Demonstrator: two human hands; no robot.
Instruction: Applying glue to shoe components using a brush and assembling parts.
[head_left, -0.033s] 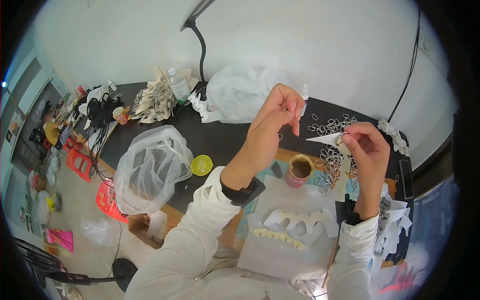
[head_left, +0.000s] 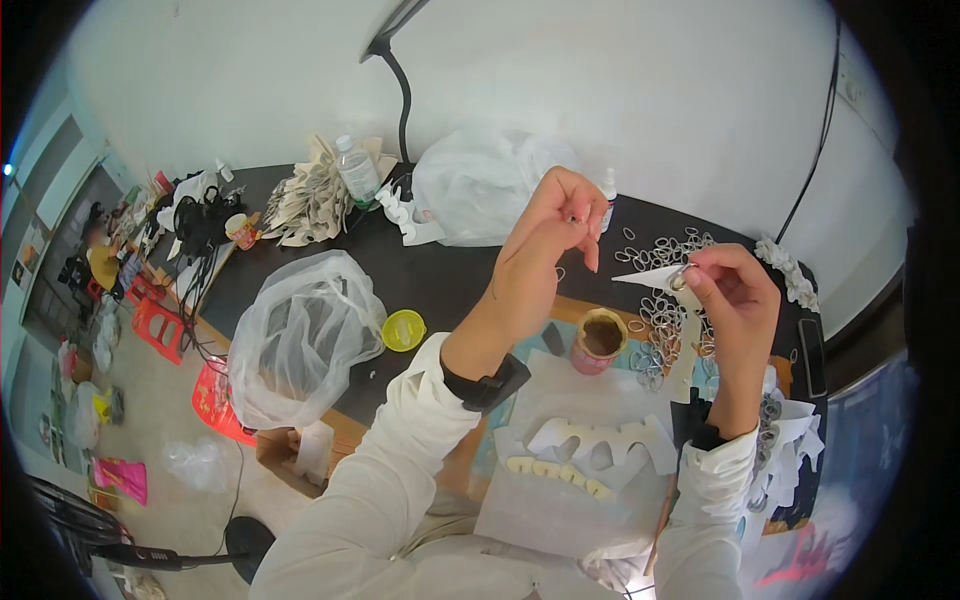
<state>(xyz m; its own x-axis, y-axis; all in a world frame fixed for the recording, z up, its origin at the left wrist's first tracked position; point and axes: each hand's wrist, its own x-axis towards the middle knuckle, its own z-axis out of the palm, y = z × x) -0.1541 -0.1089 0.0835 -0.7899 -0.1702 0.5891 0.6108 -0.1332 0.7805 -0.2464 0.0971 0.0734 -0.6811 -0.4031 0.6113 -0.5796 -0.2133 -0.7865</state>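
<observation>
My feed shows me a black tabletop [head_left: 430, 278]; I take clock positions from the centre of view. A translucent plastic bag [head_left: 300, 340] slumps at nine, just beside a small yellow dish [head_left: 404, 330]. A clear bottle [head_left: 358, 172] stands between ten and eleven, near piled beige pieces [head_left: 303, 205]; a white plastic bag [head_left: 480, 190] sits at twelve. I get scattered oval metal rings [head_left: 660, 312] around three, and a white sheet [head_left: 560, 520] at five, bearing a scalloped white piece [head_left: 612, 432].

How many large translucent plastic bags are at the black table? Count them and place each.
2: one crumpled translucent white plastic bag, left of the round yellow-green tub; one bulging translucent white plastic bag, near the white wall, beyond the bare left hand. Others may be hidden.
</observation>
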